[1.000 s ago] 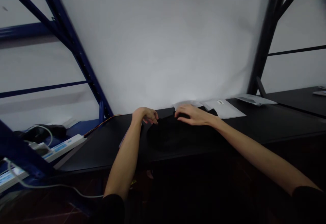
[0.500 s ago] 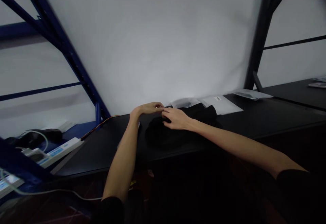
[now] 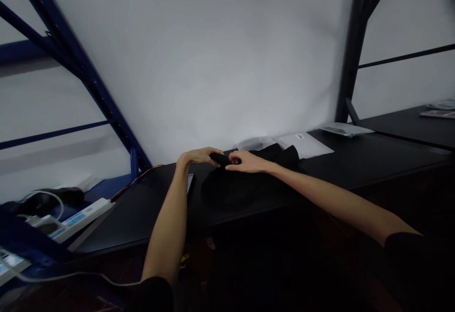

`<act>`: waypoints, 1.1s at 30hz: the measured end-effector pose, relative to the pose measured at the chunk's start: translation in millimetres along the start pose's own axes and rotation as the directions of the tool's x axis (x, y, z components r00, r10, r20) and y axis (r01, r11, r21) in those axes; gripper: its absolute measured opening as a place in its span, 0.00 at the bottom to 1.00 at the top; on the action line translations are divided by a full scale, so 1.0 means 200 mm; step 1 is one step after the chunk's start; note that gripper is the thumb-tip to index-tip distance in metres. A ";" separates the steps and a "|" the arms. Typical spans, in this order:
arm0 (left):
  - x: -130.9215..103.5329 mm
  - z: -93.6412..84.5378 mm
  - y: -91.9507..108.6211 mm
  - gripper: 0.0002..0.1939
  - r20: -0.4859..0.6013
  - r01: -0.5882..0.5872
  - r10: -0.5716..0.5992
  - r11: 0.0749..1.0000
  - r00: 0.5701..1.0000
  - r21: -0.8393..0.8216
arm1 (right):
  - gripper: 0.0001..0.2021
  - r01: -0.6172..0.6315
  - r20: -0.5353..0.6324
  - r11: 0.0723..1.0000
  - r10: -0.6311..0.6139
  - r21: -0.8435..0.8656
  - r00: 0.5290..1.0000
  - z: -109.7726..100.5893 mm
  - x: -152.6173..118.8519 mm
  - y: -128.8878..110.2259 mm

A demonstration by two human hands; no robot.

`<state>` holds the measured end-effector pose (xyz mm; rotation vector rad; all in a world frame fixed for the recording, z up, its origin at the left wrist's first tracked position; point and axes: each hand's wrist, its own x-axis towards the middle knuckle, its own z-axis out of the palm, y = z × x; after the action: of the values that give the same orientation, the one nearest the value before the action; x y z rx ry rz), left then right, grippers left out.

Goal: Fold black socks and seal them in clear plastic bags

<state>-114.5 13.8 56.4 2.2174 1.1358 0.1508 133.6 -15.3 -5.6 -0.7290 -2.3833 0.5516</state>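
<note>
A dark, soft-looking black cloth lies on the black tabletop, its outline hard to make out in the low light. My left hand is closed on a raised bunch of the black cloth, the wrist bent sharply. Just to its right, my right hand pinches the same bunch, thumb and fingers curled together. Folds of cloth extend rightward behind my right wrist. Beside my left forearm lies a flat phone-like object, partly hidden by the arm.
White plastic packets lie against the wall behind the cloth. Left are a blue metal frame, a white power strip and cables. A black post stands right. The black table ends at a front edge.
My hands have moved slightly apart, and a bunch of black cloth now shows lifted between them. The view has shifted a little, uncovering more of the phone-like object.
</note>
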 end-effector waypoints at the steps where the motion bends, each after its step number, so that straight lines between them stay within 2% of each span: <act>1: 0.01 0.00 -0.01 0.18 -0.009 -0.012 0.012 1.000 1.000 0.006 | 0.16 0.014 0.109 0.999 -0.019 0.047 0.994 -0.03 -0.01 0.00; 2: 0.02 -0.01 -0.02 0.16 -0.020 -0.032 0.032 0.999 0.999 0.017 | 0.18 0.025 0.206 0.996 -0.042 0.086 0.978 -0.07 -0.01 0.00; 4: 0.02 -0.02 -0.02 0.14 -0.053 -0.081 0.084 0.995 0.995 0.058 | 0.19 0.031 0.302 0.991 -0.071 0.134 0.951 -0.15 -0.03 0.01; 7: 0.03 -0.03 -0.01 0.14 -0.111 -0.138 0.151 0.983 0.982 0.123 | 0.19 0.028 0.277 0.989 -0.068 0.143 0.958 -0.25 -0.05 0.03; 10: 0.02 -0.02 0.02 0.14 -0.190 -0.181 0.210 0.971 0.959 0.158 | 0.16 0.028 0.261 0.995 -0.053 0.096 0.964 -0.30 -0.06 0.08; 14: 0.04 0.00 0.07 0.14 -0.340 -0.251 0.339 0.928 0.877 0.277 | 0.13 0.023 0.384 0.999 -0.038 0.044 0.923 -0.29 -0.06 0.14; 19: 0.10 0.09 0.18 0.15 -0.419 -0.342 0.473 0.872 0.775 0.351 | 0.14 0.042 0.434 0.997 -0.063 0.057 0.899 -0.28 -0.04 0.19; 22: 0.16 0.17 0.25 0.17 -0.453 -0.358 0.502 0.858 0.736 0.369 | 0.16 0.013 0.476 0.998 -0.039 0.058 0.879 -0.32 -0.04 0.18; 25: 0.23 0.27 0.29 0.18 -0.480 -0.385 0.530 0.845 0.699 0.372 | 0.19 -0.056 0.489 0.997 0.021 0.058 0.872 -0.41 -0.08 0.16; 27: 0.27 0.34 0.30 0.19 -0.488 -0.377 0.527 0.847 0.696 0.376 | 0.20 -0.099 0.471 0.991 0.046 0.089 0.881 -0.50 -0.12 0.14; 30: 0.32 0.45 0.33 0.17 -0.487 -0.357 0.500 0.862 0.716 0.361 | 0.21 -0.150 0.401 0.978 0.080 0.147 0.912 -0.60 -0.19 0.14; 33: 0.36 0.53 0.34 0.16 -0.423 -0.354 0.454 0.887 0.784 0.295 | 0.22 -0.241 0.406 0.957 0.159 0.159 0.900 -0.64 -0.23 0.17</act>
<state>16.0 -12.3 0.2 2.6748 0.9152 0.8546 258.5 10.8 53.4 -0.8407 -2.5674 1.1078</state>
